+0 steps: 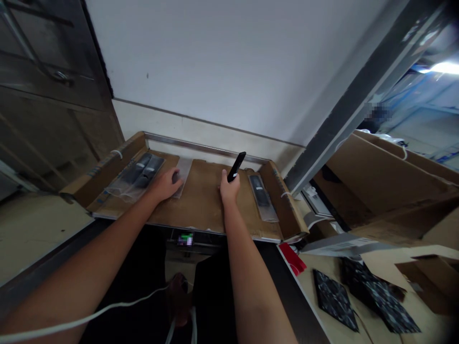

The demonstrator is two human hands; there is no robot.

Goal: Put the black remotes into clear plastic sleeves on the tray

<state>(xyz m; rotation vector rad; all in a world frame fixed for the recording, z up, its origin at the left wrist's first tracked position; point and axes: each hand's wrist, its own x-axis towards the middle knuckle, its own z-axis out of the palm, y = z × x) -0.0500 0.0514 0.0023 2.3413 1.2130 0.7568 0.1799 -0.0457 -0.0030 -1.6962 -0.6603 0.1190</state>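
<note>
A black, elongated object (236,166) stands up at a tilt from my right hand (230,187), whose fingers are wrapped round its lower end. My left hand (168,184) rests on a clear plastic bag (184,171) on the cardboard-lined tray (204,196); its fingers are curled, and what lies under them is partly hidden. Left of that hand, bagged dark objects (141,169) with white labels lie side by side. Another bagged dark object (261,193) lies to the right of my right hand.
Cardboard walls (287,205) edge the tray at both sides. A white wall rises behind it. At the right are a metal post (344,110), a large cardboard box (394,181) and dark patterned pieces (335,298). A white cable (125,304) crosses below my left arm.
</note>
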